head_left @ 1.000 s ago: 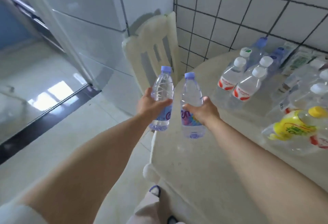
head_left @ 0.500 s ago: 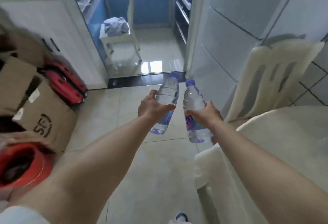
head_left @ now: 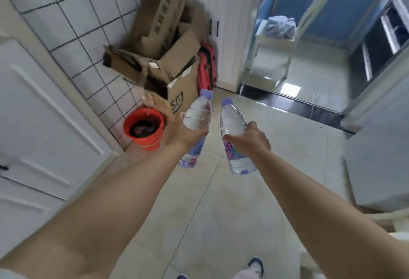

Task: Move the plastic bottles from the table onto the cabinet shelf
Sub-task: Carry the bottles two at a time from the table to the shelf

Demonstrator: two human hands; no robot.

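Observation:
Each of my hands carries a clear plastic water bottle with a purple cap and a purple label, held out over the tiled floor. My left hand [head_left: 180,131] grips the left bottle [head_left: 197,115] round its middle, and the bottle leans to the right. My right hand [head_left: 252,138] grips the right bottle [head_left: 233,124] round its middle, with its cap tipped to the left. The two bottles are close together but apart. Neither the table nor a cabinet shelf shows in this view.
A red bucket [head_left: 143,129] stands on the floor by the tiled wall, with stacked cardboard boxes [head_left: 163,57] and a red suitcase [head_left: 207,68] behind it. A white door [head_left: 39,113] is at the left. A doorway with a dark threshold [head_left: 294,104] opens ahead.
My view has swung further left, away from the table and chair; the boxes, bucket and white door have come into view. Both hands still hold their bottles out in front.

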